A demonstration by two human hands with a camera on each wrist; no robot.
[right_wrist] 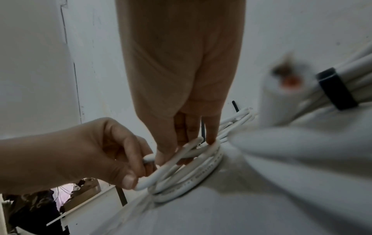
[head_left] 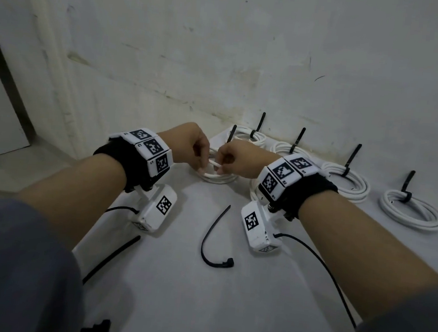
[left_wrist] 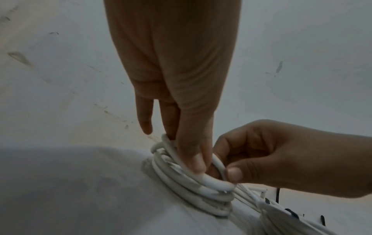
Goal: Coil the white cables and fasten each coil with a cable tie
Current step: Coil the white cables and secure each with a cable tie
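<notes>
The white cable coil (head_left: 218, 175) lies flat on the desk (head_left: 175, 294) near its far edge, directly under both hands. The left hand (head_left: 190, 143) has its grip clamped on the topmost loop, thumb and fingers pinching it at the coil's left side. The right hand (head_left: 236, 155) pinches the same raised strand just beside it, its grip closed on the cable. Nearer the person, a loose black cable tie (head_left: 213, 238) lies on the desk, apart from the coil. To the right, tied coils (head_left: 410, 209) sit in a row along the wall (head_left: 249, 49).
</notes>
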